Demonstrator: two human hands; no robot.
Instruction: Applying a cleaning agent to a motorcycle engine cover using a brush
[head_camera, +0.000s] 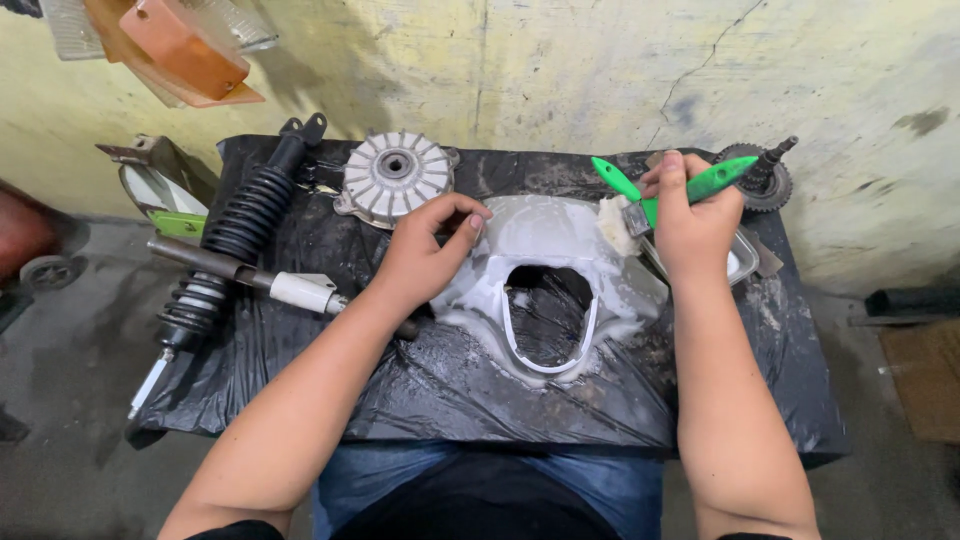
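So the white plastic cover (545, 270), some kind of bike fairing piece with a big cutout in the middle, is lying flat in the centre of the table on a black plastic sheet (440, 380), and it's slathered in white foam or soapy paste. The left hand (425, 255) is pressing down on the cover's left edge, fingers curled over the rim and pinning it rather than wrapped around anything. The right hand (695, 225) is closed tight around a green-handled brush (690, 190), bristles pointing at the cover's upper right corner and touching or nearly touching it. There's a second green handle (615, 180) poking out just beside it; can't tell if that one is in the hand too or just lying there.

Looks to me like the scrubbing stage, with plenty of foam already on. I'd guess the next stroke needs the left hand holding firm so the slippery piece doesn't skate on the plastic.

Around it: a small tray (745, 262) right under the brush hand, a finned metal hub (393, 178) behind the left hand, a gear on a shaft (765, 175) at the far right corner, and a black shock absorber (235, 235) plus a metal tube (255, 278) off to the left.
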